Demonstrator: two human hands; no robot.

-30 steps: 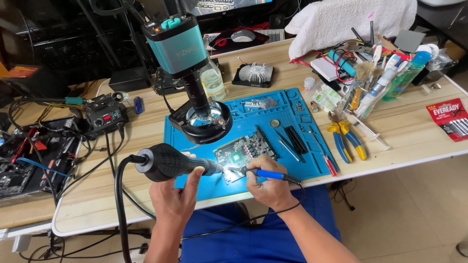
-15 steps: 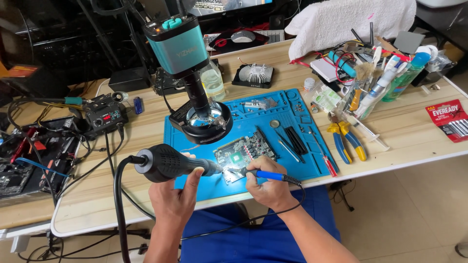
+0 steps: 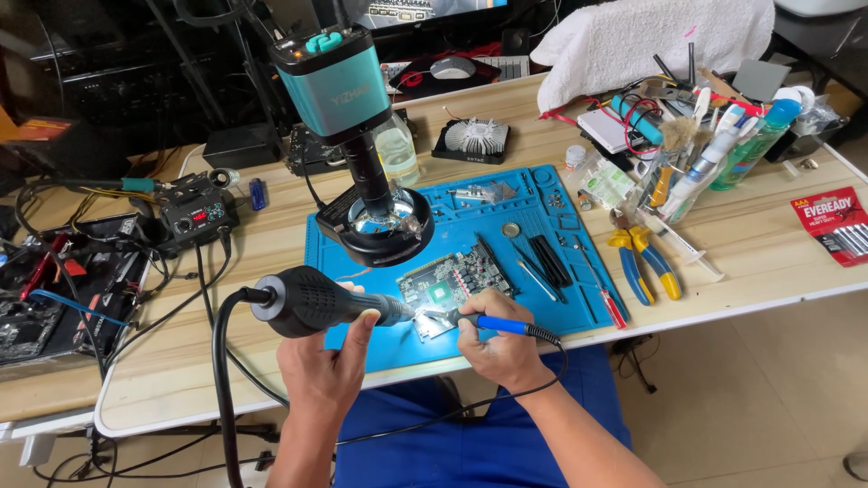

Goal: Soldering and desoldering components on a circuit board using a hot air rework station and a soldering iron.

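Barely shifted since earlier — left hand [image 3: 316, 366] clenched on hot-air gun [image 3: 312, 303], right hand [image 3: 497, 339] grasping blue-handled iron [image 3: 497, 323]; both tips at circuit board [image 3: 452, 287] on blue mat [image 3: 551, 199] — heating ongoing.

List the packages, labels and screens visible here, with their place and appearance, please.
Battery pack: right table edge, flat red card with black band.
Monitor: top centre behind table, lit strip only.
Station display: left, small black box, red digits.
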